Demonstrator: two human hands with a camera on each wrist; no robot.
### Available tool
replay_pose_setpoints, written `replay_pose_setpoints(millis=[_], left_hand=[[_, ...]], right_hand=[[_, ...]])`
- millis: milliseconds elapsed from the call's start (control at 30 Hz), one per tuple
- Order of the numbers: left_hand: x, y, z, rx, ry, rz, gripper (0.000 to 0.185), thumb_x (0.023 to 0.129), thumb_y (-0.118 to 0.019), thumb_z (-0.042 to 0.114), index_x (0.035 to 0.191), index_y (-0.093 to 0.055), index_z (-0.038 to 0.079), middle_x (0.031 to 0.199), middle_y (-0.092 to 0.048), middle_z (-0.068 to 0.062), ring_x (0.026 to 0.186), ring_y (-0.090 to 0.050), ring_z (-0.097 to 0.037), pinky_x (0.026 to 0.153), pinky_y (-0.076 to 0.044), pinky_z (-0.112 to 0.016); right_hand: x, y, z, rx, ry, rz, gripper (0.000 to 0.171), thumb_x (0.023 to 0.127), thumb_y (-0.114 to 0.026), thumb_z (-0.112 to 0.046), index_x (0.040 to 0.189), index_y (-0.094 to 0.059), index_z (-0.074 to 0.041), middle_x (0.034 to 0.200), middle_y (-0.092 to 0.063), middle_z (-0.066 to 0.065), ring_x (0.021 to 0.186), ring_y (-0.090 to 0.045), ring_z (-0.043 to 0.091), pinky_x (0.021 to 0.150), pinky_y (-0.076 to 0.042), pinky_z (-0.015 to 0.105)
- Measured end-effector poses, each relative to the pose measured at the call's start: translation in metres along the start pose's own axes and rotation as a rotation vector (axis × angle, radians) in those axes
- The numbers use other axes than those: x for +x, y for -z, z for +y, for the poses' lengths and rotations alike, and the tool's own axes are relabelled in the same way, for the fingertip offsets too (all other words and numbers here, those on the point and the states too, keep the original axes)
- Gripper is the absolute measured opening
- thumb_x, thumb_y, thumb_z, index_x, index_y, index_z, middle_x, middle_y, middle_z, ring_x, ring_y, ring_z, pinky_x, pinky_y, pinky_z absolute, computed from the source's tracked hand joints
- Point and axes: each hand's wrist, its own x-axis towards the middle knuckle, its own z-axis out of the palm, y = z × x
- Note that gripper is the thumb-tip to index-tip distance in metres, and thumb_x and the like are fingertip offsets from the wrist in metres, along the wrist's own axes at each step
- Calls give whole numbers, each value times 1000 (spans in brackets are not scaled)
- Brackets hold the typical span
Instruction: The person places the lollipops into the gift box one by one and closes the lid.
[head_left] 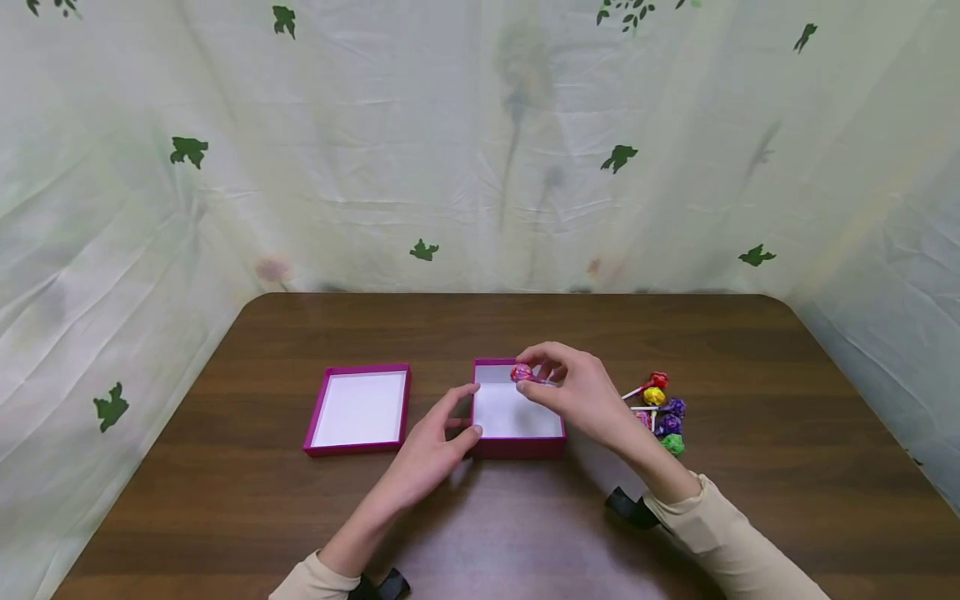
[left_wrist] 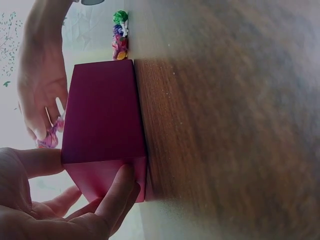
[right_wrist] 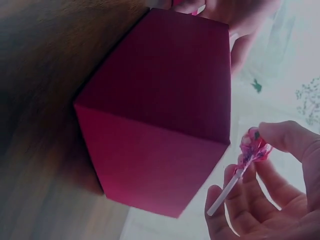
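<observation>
A magenta box (head_left: 519, 448) with a white inside stands open on the table. My left hand (head_left: 435, 450) rests against its left side, fingers and thumb spread along the wall; the left wrist view shows fingertips touching the box (left_wrist: 102, 112). Over the box's right part, my right hand (head_left: 581, 392) pinches a pink-wrapped lollipop (head_left: 522, 372) between thumb and fingers. In the right wrist view the lollipop (right_wrist: 254, 145) has its white stick pointing down along the fingers. Several wrapped lollipops (head_left: 655, 397), red, yellow, purple, pink and green, lie in a small pile right of the box.
The box's lid (head_left: 358, 408), magenta-rimmed and white inside, lies upturned left of the box. All stand on a brown wooden table (head_left: 225, 492). A pale curtain (head_left: 420, 150) with green leaf shapes hangs behind and at both sides.
</observation>
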Motion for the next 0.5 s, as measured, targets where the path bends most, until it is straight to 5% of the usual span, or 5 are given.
replay_pose_setpoints(millis=[500], left_hand=[[-1, 0, 1, -40, 2, 13, 53, 94, -63, 21, 143, -47, 24, 145, -47, -8, 118, -58, -32, 82, -54, -46]], right_hand=[[22, -25, 0, -94, -24, -81, 20, 82, -81, -26, 100, -72, -24, 83, -65, -9, 79, -59, 13, 67, -48, 34]])
